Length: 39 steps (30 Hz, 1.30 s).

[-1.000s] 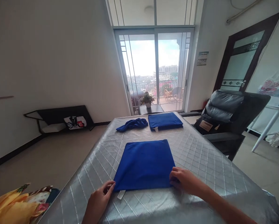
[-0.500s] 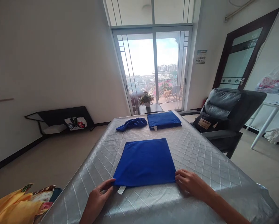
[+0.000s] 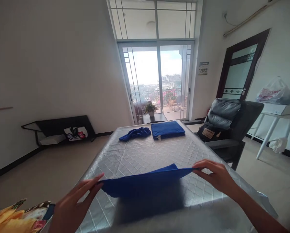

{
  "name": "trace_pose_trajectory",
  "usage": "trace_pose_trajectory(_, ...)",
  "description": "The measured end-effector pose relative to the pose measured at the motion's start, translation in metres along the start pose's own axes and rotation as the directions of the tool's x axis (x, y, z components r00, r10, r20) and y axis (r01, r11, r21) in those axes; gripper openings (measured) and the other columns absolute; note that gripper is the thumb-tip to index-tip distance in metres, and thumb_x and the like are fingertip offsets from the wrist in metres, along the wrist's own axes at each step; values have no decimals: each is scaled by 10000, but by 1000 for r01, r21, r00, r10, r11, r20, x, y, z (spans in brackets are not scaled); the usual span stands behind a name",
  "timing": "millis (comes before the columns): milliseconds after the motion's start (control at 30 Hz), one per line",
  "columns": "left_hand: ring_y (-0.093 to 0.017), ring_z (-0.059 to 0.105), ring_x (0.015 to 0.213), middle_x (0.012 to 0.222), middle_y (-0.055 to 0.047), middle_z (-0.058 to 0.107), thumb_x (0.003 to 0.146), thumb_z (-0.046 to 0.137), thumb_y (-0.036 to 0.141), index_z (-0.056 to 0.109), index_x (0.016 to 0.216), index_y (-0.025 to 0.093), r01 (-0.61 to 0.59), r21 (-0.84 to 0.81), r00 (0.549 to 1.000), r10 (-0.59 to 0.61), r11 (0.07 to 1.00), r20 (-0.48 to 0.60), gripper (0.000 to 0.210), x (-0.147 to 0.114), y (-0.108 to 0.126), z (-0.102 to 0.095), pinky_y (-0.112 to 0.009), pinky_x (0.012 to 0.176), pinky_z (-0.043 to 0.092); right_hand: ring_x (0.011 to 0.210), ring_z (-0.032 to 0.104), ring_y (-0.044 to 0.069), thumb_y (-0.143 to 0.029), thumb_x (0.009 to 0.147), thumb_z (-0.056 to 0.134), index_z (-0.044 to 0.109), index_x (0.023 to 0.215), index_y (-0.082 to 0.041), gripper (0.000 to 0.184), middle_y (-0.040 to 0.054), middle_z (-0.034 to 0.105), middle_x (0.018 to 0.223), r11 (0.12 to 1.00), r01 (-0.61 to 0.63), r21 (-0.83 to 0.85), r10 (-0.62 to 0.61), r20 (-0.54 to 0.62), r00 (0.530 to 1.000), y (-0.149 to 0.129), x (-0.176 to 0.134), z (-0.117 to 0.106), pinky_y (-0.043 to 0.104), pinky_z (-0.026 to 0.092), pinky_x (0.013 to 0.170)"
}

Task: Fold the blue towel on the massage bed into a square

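A square blue cloth (image 3: 145, 185) is lifted off the silver quilted table cover, its near edge raised and its middle sagging. My left hand (image 3: 75, 199) pinches its left corner between thumb and fingers. At the opposite corner, my right hand (image 3: 216, 176) grips the edge in the same way. A shadow falls below the cloth. Farther back lies a neat stack of blue cloths (image 3: 168, 129) with a white tag, and beside it a crumpled blue cloth (image 3: 135, 133).
The silver quilted cover (image 3: 157, 152) spreads over the table. A black armchair (image 3: 226, 121) holding a dark bag stands to the right. Yellow patterned fabric (image 3: 16, 216) is at lower left. A potted plant (image 3: 150, 109) sits beyond the table, before a sliding glass door (image 3: 159, 81).
The cloth lay flat on the table and is now raised by its near corners. Both hands have moved up and apart with it. The view has tilted upward slightly.
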<state>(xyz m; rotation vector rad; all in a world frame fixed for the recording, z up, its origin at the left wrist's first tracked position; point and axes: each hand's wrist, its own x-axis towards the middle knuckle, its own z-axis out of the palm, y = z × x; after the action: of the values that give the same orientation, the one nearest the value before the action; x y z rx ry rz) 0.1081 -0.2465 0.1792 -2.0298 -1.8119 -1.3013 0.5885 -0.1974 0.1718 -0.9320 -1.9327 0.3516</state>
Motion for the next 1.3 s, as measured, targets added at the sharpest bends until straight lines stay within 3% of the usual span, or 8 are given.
trace_pose_trajectory(167, -243, 739, 835, 958, 31, 785, 876, 489, 672, 764, 989, 435, 0, 110, 1000, 1, 994, -6, 380, 21, 21, -28, -362, 754, 590, 773, 748, 217, -436, 872, 728, 776, 986, -334, 160, 29, 782, 926, 999, 20, -37, -22, -52, 998, -29, 10, -30, 297, 644, 574)
trace_pose_trajectory(267, -219, 728, 793, 956, 37, 782, 889, 496, 635, 766, 980, 401, 3, 129, 1000, -2, 992, -7, 368, 44, 29, -26, -337, 753, 567, 725, 740, 204, -477, 875, 714, 783, 979, -306, 212, 30, 782, 894, 1000, -4, -31, 3, -30, 1000, -30, 27, -36, 300, 634, 591)
trace_pose_trajectory(533, -238, 712, 889, 985, -36, 785, 821, 543, 599, 786, 957, 247, 36, -24, 985, -32, 999, 170, 449, 147, 13, 39, -316, 790, 521, 553, 679, 148, -539, 806, 738, 776, 906, -193, 363, -22, 707, 595, 972, -236, -2, 236, 72, 969, 33, 134, -12, 262, 563, 566)
trace_pose_trajectory(700, -232, 682, 955, 1009, -69, 752, 860, 507, 583, 766, 1054, 192, 56, -67, 996, -61, 996, -68, 507, 175, 13, 54, -349, 907, 508, 526, 659, 142, -535, 793, 738, 772, 920, -169, 389, -14, 697, 581, 974, -221, 53, 223, -37, 974, 41, 169, -6, 252, 538, 530)
trace_pose_trajectory(833, -190, 692, 699, 762, -20, 743, 844, 554, 619, 723, 1145, 181, 210, -317, 975, -222, 925, 1, 558, 146, 1, 70, -336, 762, 561, 602, 695, 161, -532, 799, 731, 771, 955, -207, 362, -2, 741, 674, 970, -229, 83, 234, -63, 970, 48, 150, 3, 282, 568, 623)
trace_pose_trajectory(967, -250, 751, 780, 814, -65, 783, 682, 702, 664, 729, 1008, 151, 408, -557, 912, -342, 723, 224, 608, 82, -32, 117, -388, 794, 604, 697, 725, 195, -503, 826, 708, 776, 964, -227, 315, 14, 758, 724, 940, -336, 62, 332, 68, 941, 81, 98, 37, 309, 563, 701)
trace_pose_trajectory(1133, -293, 752, 744, 730, -79, 777, 551, 777, 672, 762, 817, 146, 691, -382, 703, -448, 613, 552, 589, 12, -65, 164, -411, 761, 609, 805, 715, 202, -463, 859, 652, 762, 883, -232, 257, 44, 766, 953, 955, -297, -16, 291, 251, 923, 129, 25, 85, 327, 556, 766)
trace_pose_trajectory(1300, -269, 736, 744, 748, -66, 781, 487, 844, 632, 771, 853, 137, 722, -381, 668, -438, 577, 602, 620, -4, -67, 165, -375, 745, 582, 840, 690, 184, -404, 906, 577, 745, 937, -230, 244, 54, 735, 1074, 962, -268, -47, 269, 317, 909, 147, -9, 93, 319, 543, 804)
